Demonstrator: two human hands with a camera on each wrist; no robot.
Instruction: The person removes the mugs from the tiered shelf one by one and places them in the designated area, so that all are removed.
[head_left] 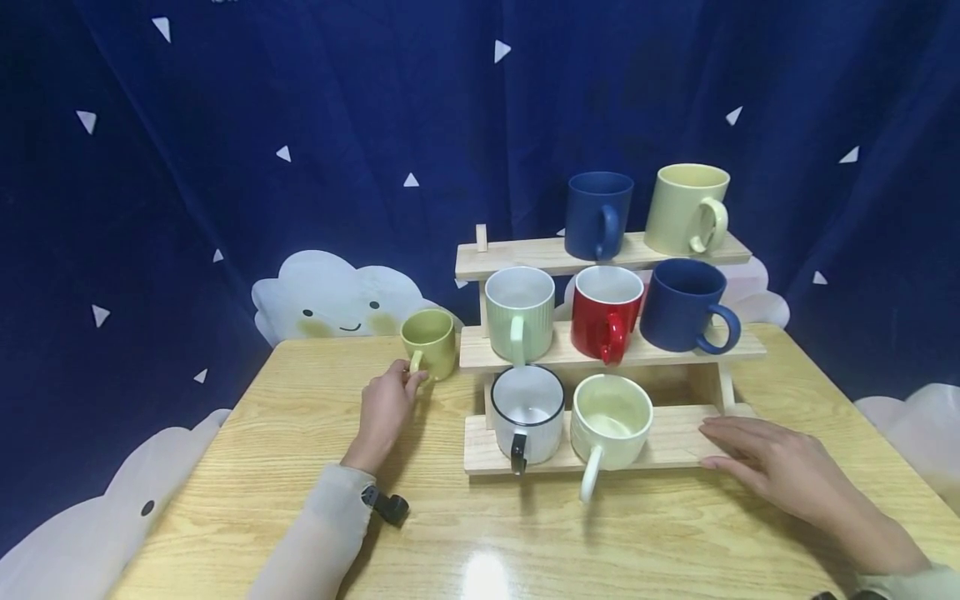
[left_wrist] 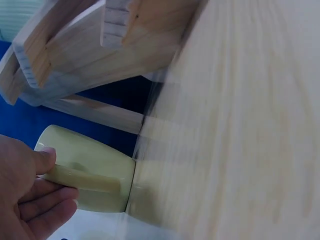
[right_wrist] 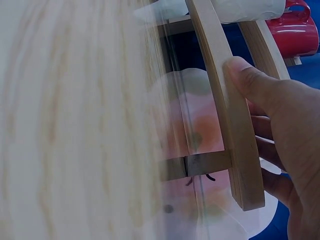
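At the left of the rack, my left hand (head_left: 388, 408) pinches the handle of an olive-yellow mug (head_left: 437, 352). The mug stands upright close to the table in the head view, and the left wrist view shows the thumb and fingers at its handle (left_wrist: 85, 179). My right hand (head_left: 776, 458) holds the right end of the wooden rack's bottom shelf (head_left: 678, 437). In the right wrist view, its thumb (right_wrist: 245, 72) lies against the board's front edge, with the fingers on the board's other face.
On the bottom shelf stand a black-rimmed white mug (head_left: 528, 425) and a cream mug (head_left: 611, 429). Pale green (head_left: 520, 321), red (head_left: 600, 321) and navy (head_left: 678, 308) mugs fill the middle tier. Another navy mug (head_left: 588, 212) and a pale yellow mug (head_left: 678, 217) sit on top.
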